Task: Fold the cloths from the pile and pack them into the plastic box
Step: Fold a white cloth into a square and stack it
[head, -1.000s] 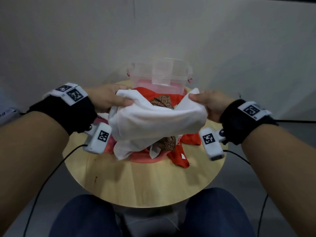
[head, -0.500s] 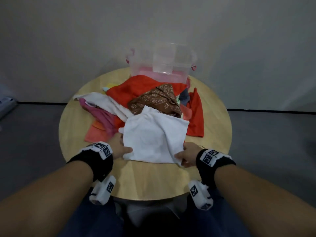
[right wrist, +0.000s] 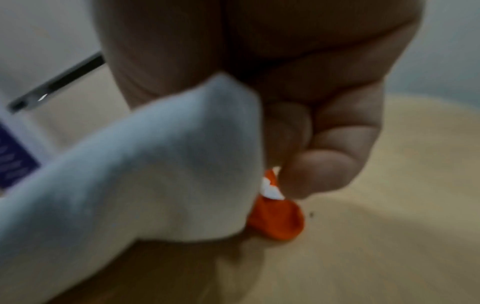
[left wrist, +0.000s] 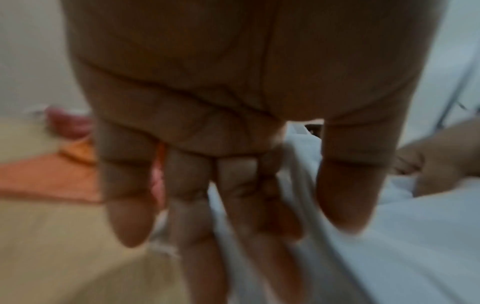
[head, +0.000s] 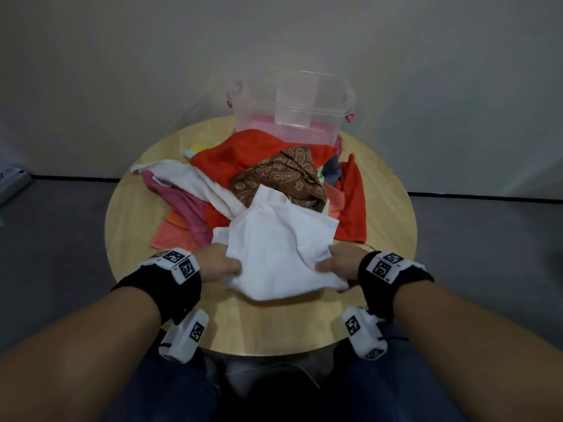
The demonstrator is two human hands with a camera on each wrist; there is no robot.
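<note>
Left hand [head: 217,264] pinches the near-left edge of a crumpled white cotton cloth [head: 280,254] lying on the round wooden counter [head: 274,327]; behind it sits the mixed-colour cloth pile [head: 262,178] and the clear plastic box [head: 292,109]; right hand [head: 342,264] grips the cloth's near-right edge.

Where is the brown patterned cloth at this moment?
In the head view the brown patterned cloth lies on top of the pile, near the middle of the round table, on the red cloth, just behind the white cloth.
</note>
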